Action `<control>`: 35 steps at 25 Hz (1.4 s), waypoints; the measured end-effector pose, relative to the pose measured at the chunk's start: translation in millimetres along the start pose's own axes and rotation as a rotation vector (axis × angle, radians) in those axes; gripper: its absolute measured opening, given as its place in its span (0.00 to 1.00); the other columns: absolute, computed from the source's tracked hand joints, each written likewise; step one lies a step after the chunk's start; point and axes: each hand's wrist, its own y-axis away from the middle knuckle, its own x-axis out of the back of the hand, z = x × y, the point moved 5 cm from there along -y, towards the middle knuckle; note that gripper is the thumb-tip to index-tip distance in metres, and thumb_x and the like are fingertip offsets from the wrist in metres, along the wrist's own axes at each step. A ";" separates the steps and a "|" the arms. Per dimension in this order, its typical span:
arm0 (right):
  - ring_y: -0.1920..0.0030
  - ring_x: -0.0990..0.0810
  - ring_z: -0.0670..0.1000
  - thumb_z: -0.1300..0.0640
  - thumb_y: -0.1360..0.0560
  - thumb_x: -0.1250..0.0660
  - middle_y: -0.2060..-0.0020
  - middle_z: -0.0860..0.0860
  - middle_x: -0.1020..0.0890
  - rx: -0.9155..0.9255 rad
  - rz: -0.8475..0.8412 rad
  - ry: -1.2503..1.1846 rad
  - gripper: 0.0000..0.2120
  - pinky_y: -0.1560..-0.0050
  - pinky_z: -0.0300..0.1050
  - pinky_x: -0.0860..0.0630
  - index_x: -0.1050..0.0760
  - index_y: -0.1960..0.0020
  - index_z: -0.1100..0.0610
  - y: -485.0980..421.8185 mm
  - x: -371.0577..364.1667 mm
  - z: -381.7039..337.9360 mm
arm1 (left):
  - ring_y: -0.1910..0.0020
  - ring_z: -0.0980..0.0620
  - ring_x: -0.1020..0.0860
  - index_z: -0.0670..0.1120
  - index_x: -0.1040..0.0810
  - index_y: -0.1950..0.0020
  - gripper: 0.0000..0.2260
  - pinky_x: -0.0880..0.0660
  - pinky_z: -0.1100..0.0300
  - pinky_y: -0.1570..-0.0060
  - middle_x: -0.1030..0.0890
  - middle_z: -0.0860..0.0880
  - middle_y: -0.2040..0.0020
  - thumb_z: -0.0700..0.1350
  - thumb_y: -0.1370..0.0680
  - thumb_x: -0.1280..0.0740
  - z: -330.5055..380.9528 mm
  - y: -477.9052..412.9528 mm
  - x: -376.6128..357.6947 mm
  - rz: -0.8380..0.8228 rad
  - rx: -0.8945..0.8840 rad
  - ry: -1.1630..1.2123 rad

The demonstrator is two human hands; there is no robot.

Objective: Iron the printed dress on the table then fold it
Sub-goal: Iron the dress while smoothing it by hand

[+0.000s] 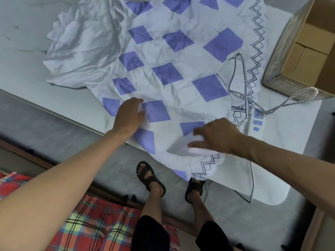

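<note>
We see the printed dress (172, 69) spread wrinkled across the pale counter (27, 33). It is white cloth with purple diamonds and a black zigzag border along its scalloped hem, and its near corner hangs over the counter's edge above the floor. The left hand (129, 115) rests on the dress near that edge, between two purple diamonds, its fingers curled and pinching a small fold of white fabric. To its right, the right hand (217, 136) is closed round the handle of a white iron (178, 148). The iron sits on the dress close to the hem with its pointed tip aimed towards the left hand, and it is blurred. A braided cord (243, 75) loops over the zigzag border beyond the right hand and runs to a white power strip (255, 120) lying on the counter just beside the hem. The marks on the strip's blue switches are too small for us to read. An open cardboard box (308, 42) stands at the far right of the counter, apart from the dress. Below the counter we see the person's sandalled feet and a red plaid blanket (101, 214).
</note>
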 end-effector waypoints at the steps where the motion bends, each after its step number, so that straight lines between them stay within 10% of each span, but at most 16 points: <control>1: 0.55 0.19 0.56 0.26 0.29 0.47 0.62 0.50 0.19 -0.112 -0.011 -0.089 0.27 0.60 0.44 0.35 0.26 0.46 0.45 -8.5 14.8 9.2 | 0.36 0.48 0.27 0.46 0.27 0.32 0.16 0.33 0.60 0.39 0.24 0.49 0.35 0.44 0.21 0.36 12.0 -0.1 12.1 0.032 0.004 0.153; 6: 0.56 0.23 0.52 0.38 0.22 0.46 0.57 0.52 0.21 -0.360 -0.105 -0.736 0.19 0.49 0.49 0.29 0.32 0.51 0.54 -56.7 65.2 40.5 | 0.40 0.57 0.28 0.52 0.22 0.37 0.17 0.32 0.61 0.39 0.22 0.56 0.42 0.51 0.25 0.29 93.5 2.0 52.3 -0.194 -0.270 0.326; 22: 0.61 0.24 0.53 0.45 0.40 0.37 0.60 0.52 0.23 -0.369 -0.186 -1.012 0.17 0.54 0.50 0.29 0.29 0.56 0.55 -86.3 84.8 46.8 | 0.58 0.53 0.32 0.53 0.25 0.55 0.11 0.34 0.55 0.61 0.31 0.53 0.64 0.59 0.24 0.33 156.3 -30.4 66.4 -0.253 -0.698 -0.332; 29: 0.48 0.23 0.52 0.37 0.36 0.27 0.45 0.43 0.21 -0.283 -0.074 -0.132 0.37 0.57 0.45 0.33 0.35 0.33 0.46 -68.8 99.4 56.3 | 0.55 0.51 0.24 0.49 0.17 0.50 0.09 0.32 0.56 0.56 0.18 0.50 0.56 0.50 0.27 0.29 139.7 -48.7 70.0 -0.287 -0.463 -0.066; 35: 0.48 0.23 0.56 0.34 0.39 0.27 0.48 0.51 0.19 -0.416 -0.006 -0.113 0.37 0.58 0.45 0.36 0.31 0.33 0.46 -77.2 99.5 48.5 | 0.55 0.51 0.24 0.47 0.16 0.49 0.10 0.30 0.56 0.55 0.17 0.50 0.55 0.49 0.27 0.28 152.9 -49.3 70.2 -0.306 -0.455 0.018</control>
